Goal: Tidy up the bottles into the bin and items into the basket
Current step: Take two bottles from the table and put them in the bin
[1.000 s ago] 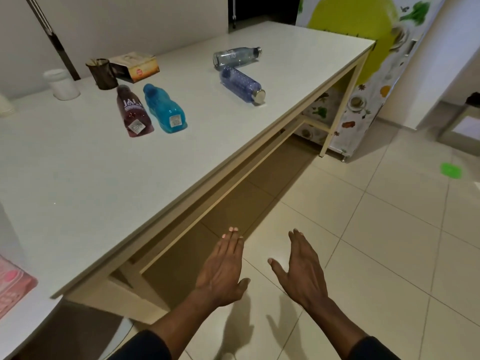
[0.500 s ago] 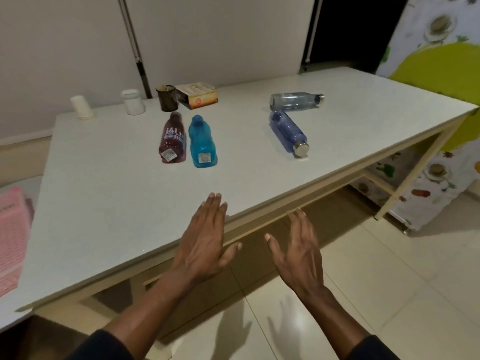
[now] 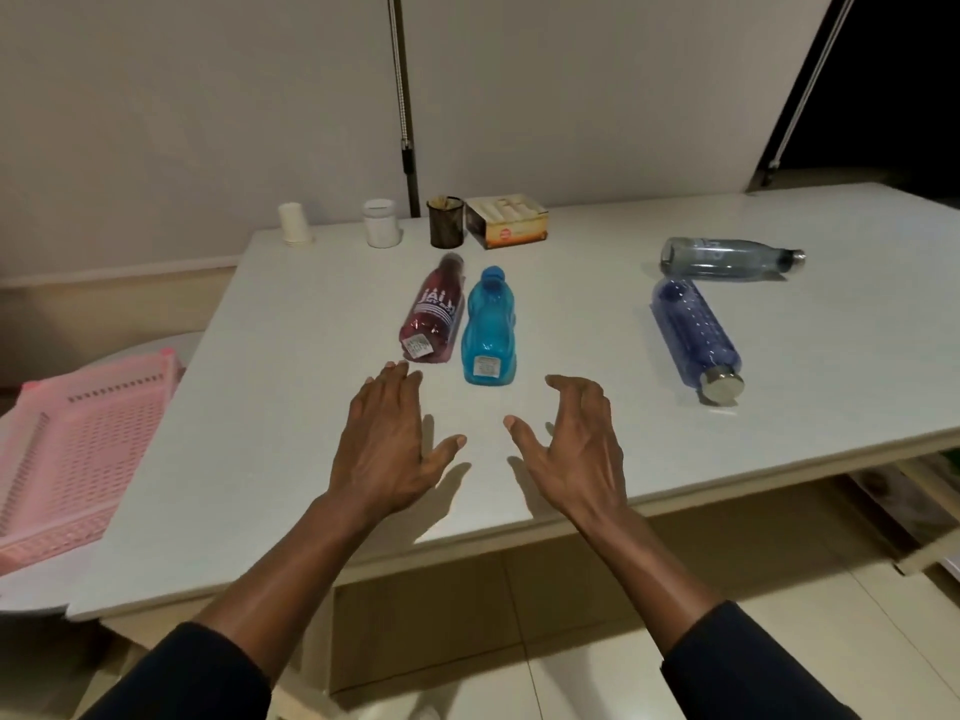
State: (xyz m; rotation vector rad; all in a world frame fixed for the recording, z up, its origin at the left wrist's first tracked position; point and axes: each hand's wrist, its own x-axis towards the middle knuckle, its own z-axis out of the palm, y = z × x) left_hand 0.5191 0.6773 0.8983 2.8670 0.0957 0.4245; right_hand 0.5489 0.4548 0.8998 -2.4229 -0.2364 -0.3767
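White table point(image 3: 260, 407) — red bottle point(image 3: 434, 317) reads "JAL"; left hand point(image 3: 385, 449), right hand point(image 3: 576, 454) spread, empty

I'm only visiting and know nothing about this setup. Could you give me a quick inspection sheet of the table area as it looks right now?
Surface: white table, carrying bottles and small items.
Job's things: maroon bottle and light blue bottle lie side by side; clear bottle and dark blue bottle lie further right; white cups, white jar, dark mesh cup and box line the far edge; pink basket sits off the table's left end; no bin in view.
Clutter: nothing seen.
Hands: left hand and right hand open above the table's near side, holding nothing.
Cables: nothing seen.
Surroundings: pale wall, metal pole, tiled floor.
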